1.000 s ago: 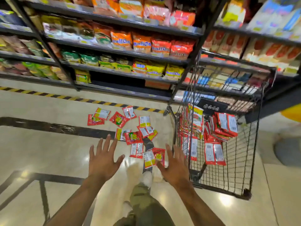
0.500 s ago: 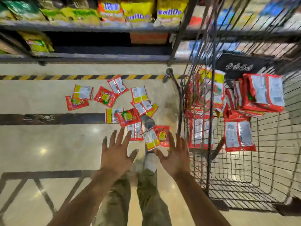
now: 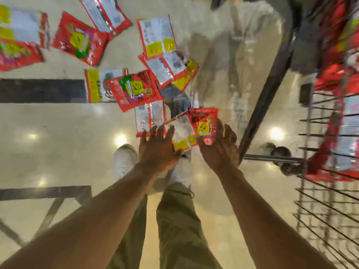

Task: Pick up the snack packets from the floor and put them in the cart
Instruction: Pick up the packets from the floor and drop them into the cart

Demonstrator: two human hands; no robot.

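both hands are out in front of me, palms down and fingers spread, holding nothing: the left hand (image 3: 157, 150) hangs over the lower edge of a silver-backed packet (image 3: 148, 117), and the right hand (image 3: 219, 148) over a red packet with a yellow label (image 3: 204, 123). a pale packet with yellow patches (image 3: 181, 133) lies between them, tucked partly under the red one. i cannot tell whether any fingertip touches foil yet. i read this as the reach for the nearest packets, one hand on each side so the overlapped pair can be scooped together. the other snack packets lie flat on the glossy floor (image 3: 68, 142) farther ahead, several overlapping, like the red one in the middle (image 3: 134, 90). the cart (image 3: 322, 135) stands just to my right with red packets (image 3: 334, 82) already in it. its slanted frame bar (image 3: 268, 98) runs close beside my right hand, so room is tight there; the left side is open floor. my shoes (image 3: 124, 158) stand just behind the hands.
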